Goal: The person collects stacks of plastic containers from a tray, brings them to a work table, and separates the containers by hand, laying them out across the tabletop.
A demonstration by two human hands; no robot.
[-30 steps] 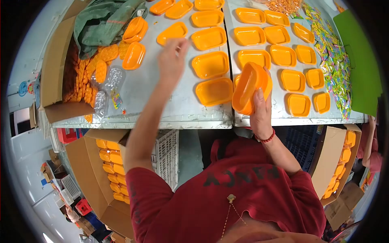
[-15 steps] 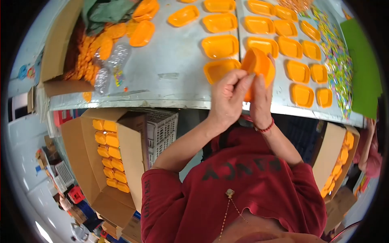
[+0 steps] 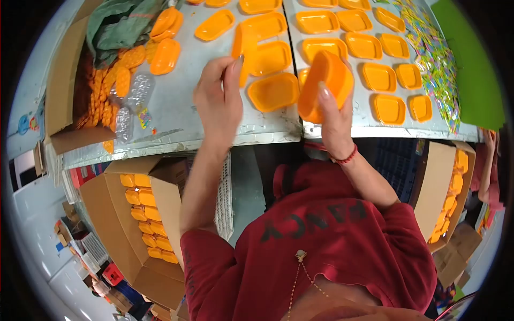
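Observation:
My left hand (image 3: 218, 99) is closed, pinching the edge of a single orange plastic tray (image 3: 244, 51) that stands tilted on its side above the table. My right hand (image 3: 337, 115) grips a nested stack of orange plastic trays (image 3: 325, 80), its thumb across the front. Under and around the hands, open orange trays lie face up in rows; one orange tray (image 3: 273, 92) sits at the near edge between them. Smaller orange trays (image 3: 421, 108) line the right side. My left fingertips are partly hidden behind the hand.
A metal table (image 3: 182, 107) has a seam down its middle. A box with orange pieces (image 3: 104, 96), green cloth (image 3: 115, 32) and clear plastic packs (image 3: 140, 88) occupies the left. Colourful small packets (image 3: 436, 75) lie right. Boxes of orange containers (image 3: 152, 214) stand below.
My left hand has moved left, away from the right hand, carrying one orange tray off the stack. The right hand keeps the stack, and the whole view has shifted slightly.

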